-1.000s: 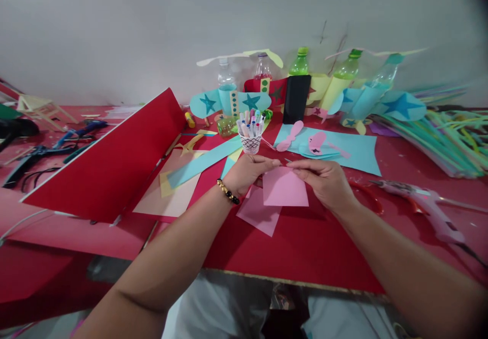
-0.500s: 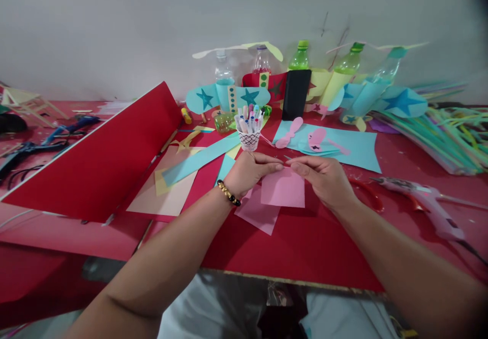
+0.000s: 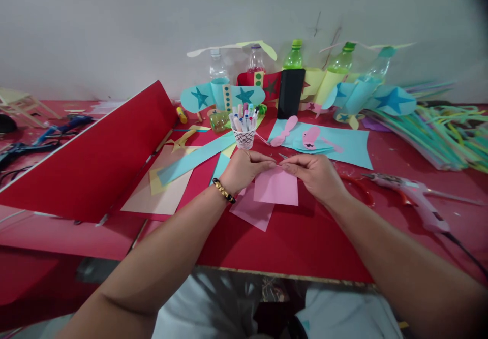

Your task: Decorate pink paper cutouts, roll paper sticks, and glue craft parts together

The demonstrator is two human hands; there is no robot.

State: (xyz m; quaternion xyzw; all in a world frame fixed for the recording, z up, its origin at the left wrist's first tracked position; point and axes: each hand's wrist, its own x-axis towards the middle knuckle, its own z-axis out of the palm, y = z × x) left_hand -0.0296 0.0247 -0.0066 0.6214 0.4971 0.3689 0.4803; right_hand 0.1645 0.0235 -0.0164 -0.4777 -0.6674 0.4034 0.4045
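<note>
Both hands pinch the top edge of a small pink sheet of paper (image 3: pixel 276 189), which hangs down over the red board (image 3: pixel 236 247). My left hand (image 3: pixel 247 170), with a beaded bracelet at its wrist, grips the upper left part. My right hand (image 3: pixel 314 174) grips the upper right part, its fingertips close to the left ones. A second pink sheet (image 3: pixel 253 212) lies on the board, partly under the held one. Just beyond my hands stands a patterned cup of markers (image 3: pixel 244 138). Pink paper cutouts (image 3: pixel 284 131) rest on a light blue sheet (image 3: pixel 351 146).
Bottles dressed with paper wings (image 3: pixel 219 85) line the wall, near a black phone (image 3: pixel 290 94). At right are a pink glue gun (image 3: pixel 419 204), red-handled scissors (image 3: pixel 358 189) and pipe cleaners (image 3: pixel 434 141). A raised red panel (image 3: pixel 99 161) and paper strips (image 3: pixel 194 161) occupy the left.
The whole view has shifted slightly, so things sit a little further left. Both hands keep their pinch on the pink sheet, fingertips slightly closer to each other.
</note>
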